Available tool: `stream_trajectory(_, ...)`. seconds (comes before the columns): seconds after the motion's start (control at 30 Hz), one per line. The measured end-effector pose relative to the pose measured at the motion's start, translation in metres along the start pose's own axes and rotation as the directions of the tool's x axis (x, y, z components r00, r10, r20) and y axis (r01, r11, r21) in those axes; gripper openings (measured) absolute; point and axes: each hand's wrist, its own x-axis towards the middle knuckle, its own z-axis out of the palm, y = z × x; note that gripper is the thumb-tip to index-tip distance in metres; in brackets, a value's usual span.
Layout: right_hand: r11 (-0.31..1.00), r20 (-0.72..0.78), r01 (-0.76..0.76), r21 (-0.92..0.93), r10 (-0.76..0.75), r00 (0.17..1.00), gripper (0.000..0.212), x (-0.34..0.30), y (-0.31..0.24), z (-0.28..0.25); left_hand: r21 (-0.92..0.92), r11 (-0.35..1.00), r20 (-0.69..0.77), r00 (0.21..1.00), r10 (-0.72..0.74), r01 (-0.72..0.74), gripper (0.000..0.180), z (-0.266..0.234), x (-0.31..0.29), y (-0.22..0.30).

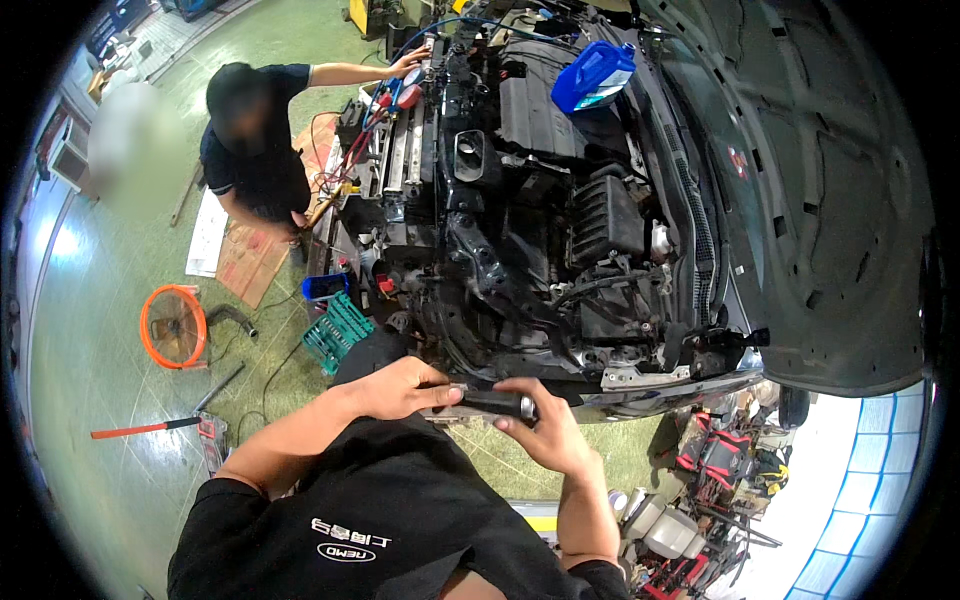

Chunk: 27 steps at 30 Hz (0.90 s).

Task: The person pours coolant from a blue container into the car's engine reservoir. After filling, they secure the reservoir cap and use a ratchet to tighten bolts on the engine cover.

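In front of my chest, at the near edge of the open engine bay [540, 250], both hands are on a short dark cylinder [490, 401] with a shiny round metal end. My left hand [400, 388] is closed at its left end, the thumb lying along it. Thumb and fingers of my right hand [545, 425] grip the metal end from the other side. The cylinder lies nearly level. Its exact kind is too small to tell, and part of it is hidden by my fingers.
A co-worker [255, 150] in dark clothing reaches to the car's front by gauges with hoses [408, 95]. A green socket set [338, 332] sits left of the bay, a blue jug [595, 78] on the engine. The raised hood [820, 200] hangs at right. An orange-rimmed fan [174, 327] stands on the floor.
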Motion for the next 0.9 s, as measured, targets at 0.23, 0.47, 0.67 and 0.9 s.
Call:
stream_trajectory(0.23, 0.98, 0.004, 0.057, -0.19, -0.057, 0.998, 0.04, 0.016, -0.015, -0.06, -0.267, 0.961, 0.129, 0.991, -0.033, 0.067, 0.047, -0.008, 0.051, 0.01)
stream_trajectory(0.47, 0.972, -0.273, -0.232, 0.03, 0.232, 0.934, 0.046, 0.084, 0.003, -0.084, -0.178, 0.983, -0.045, 0.998, 0.04, -0.047, 0.048, -0.056, 0.124, 0.019)
stream_trajectory(0.67, 0.997, -0.204, -0.069, 0.019, 0.072, 0.976, 0.037, 0.164, -0.012, -0.12, -0.437, 0.899, 0.017, 0.999, 0.046, -0.034, 0.048, -0.11, 0.177, 0.02)
stream_trajectory(0.9, 0.857, -0.342, -0.48, -0.189, 0.4, 0.85, 0.029, 0.256, -0.001, -0.152, -0.351, 0.936, -0.027, 0.999, 0.026, -0.034, 0.042, -0.17, 0.257, -0.007)
